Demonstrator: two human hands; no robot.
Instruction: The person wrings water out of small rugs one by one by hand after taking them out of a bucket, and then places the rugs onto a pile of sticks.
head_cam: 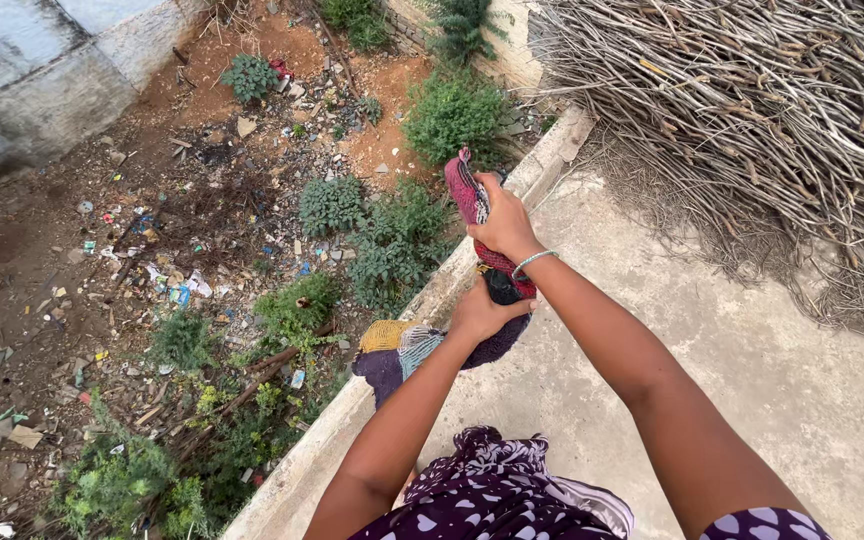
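Cloth (472,200), red and patterned, sits twisted between your hands at the middle of the frame, right over the low parapet (432,300). Your right hand (502,225) is clenched around its upper end; your left hand (482,312) is closed on the darker bunch below, where purple and yellow folds hang across the ledge. Keep both grips firm and turn them against each other, holding the bundle above the wall. Beyond the edge the ground drops to littered soil, left; the concrete roof (772,380) at right gives open room, short of the stick pile (752,100).
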